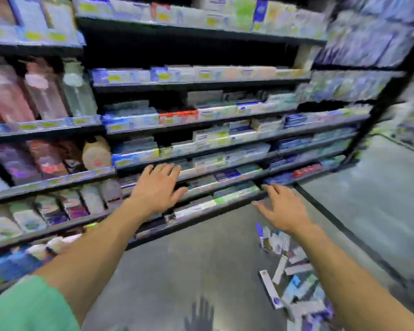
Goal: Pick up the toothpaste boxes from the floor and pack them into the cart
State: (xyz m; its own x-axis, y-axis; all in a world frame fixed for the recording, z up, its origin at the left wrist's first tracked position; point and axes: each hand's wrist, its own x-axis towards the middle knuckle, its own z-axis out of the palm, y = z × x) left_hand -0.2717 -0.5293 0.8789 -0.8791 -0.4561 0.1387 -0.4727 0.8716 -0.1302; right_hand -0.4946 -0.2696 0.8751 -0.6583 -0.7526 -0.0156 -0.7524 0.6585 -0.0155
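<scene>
Head view, blurred: I see left hand (157, 187) and right hand (283, 209) spread, holding nothing. Toothpaste boxes (289, 278) all lie scattered on floor (189, 259); cart unseen. Packing apparently unstarted.

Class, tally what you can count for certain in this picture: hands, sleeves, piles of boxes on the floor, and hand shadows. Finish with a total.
Hands: 2, the left hand and the right hand
Sleeves: 1, a green sleeve
Piles: 1, the toothpaste boxes on the floor, too blurred to count singly
Shadows: 1, a hand shadow
Total: 5
</scene>
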